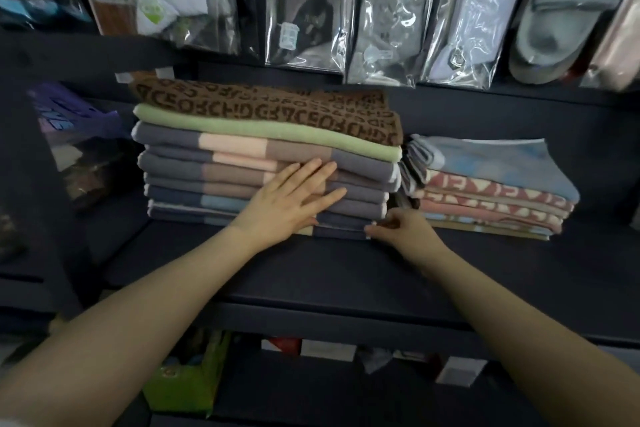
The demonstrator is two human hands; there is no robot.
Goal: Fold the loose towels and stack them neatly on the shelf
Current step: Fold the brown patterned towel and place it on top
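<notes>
A tall stack of folded towels [194,170] stands on the dark shelf [311,274], mostly grey with peach, brown and blue bands. A green towel [242,126] and a brown lettered towel [263,104] lie on top. My left hand [294,201] presses flat with straight fingers against the front of this stack. My right hand [401,227] pinches the lower right corner of the stack's bottom towel. A lower stack of pink patterned towels [491,201] topped by a light blue one [491,158] sits just to the right.
Packaged goods in clear plastic bags [384,17] and grey slippers [561,21] hang above the shelf. A purple packet [72,118] sits in the left compartment. Green boxes [187,378] and small cartons [329,350] fill the shelf below.
</notes>
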